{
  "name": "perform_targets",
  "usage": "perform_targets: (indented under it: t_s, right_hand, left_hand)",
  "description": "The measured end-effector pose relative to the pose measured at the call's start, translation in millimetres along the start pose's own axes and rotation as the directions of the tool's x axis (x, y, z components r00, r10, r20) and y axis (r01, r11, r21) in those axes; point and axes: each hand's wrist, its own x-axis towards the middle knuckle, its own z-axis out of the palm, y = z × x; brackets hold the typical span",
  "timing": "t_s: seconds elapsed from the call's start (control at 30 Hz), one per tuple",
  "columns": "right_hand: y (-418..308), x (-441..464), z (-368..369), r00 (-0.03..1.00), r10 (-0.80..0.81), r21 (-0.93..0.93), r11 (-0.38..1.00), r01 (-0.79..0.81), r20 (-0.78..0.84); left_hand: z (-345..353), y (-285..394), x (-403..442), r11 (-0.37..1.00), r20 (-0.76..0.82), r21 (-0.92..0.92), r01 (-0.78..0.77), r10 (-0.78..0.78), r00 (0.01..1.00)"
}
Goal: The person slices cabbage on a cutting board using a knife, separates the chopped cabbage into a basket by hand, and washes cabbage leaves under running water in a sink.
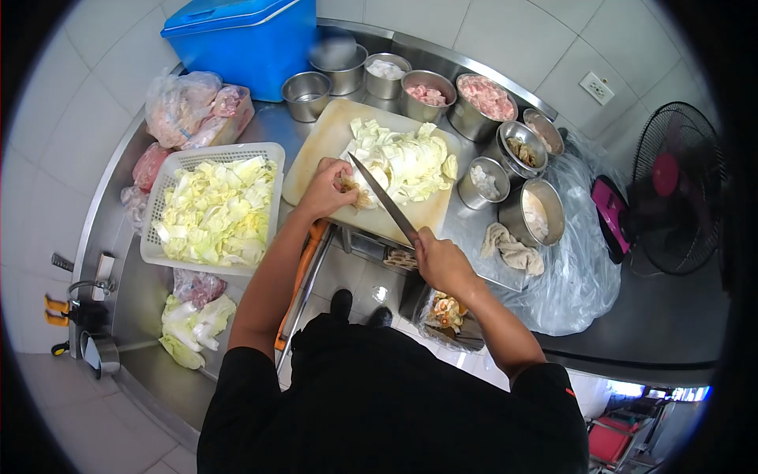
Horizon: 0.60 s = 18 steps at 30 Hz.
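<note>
On a pale cutting board (316,150) lies a heap of sliced cabbage (410,162). My left hand (326,189) has its fingers curled round the cabbage base (362,192) at the board's near left part. The handle of a long knife (384,197) is in my right hand (444,261), at the board's near edge. Its blade points up and left, with the tip close to my left fingers and beside the cut leaves. A white basket (278,186) of cut cabbage stands left of the board.
Metal pots of meat (426,93) and other food line the back and right. A blue cooler (245,47) and bagged meat (185,110) stand back left. Cabbage leaves (193,328) lie in the sink. At right are a cloth (513,249), plastic sheeting (572,261) and a fan (677,186).
</note>
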Motion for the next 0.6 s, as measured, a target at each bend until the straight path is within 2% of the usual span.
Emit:
perform_targets:
  t_s: [0.23,0.3,0.6]
  right_hand:
    - [-4.1,-2.9,-4.5,0.999,-0.046,-0.088,0.995,0.046,0.012]
    - [-4.5,-0.2,-7.6,0.999,-0.047,-0.106,0.993,0.049,0.024]
    - [-16.2,18.4,-29.6,0.986,-0.073,-0.202,0.974,0.103,0.152]
  left_hand:
    - [0.5,4.2,1.7,1.000,-0.001,0.020,-0.021,0.021,1.000]
    - [-0.3,7.1,0.3,0.999,0.020,0.042,0.033,-0.034,0.999]
    - [6.4,6.1,0.8,1.000,-0.043,0.003,-0.003,0.003,0.999]
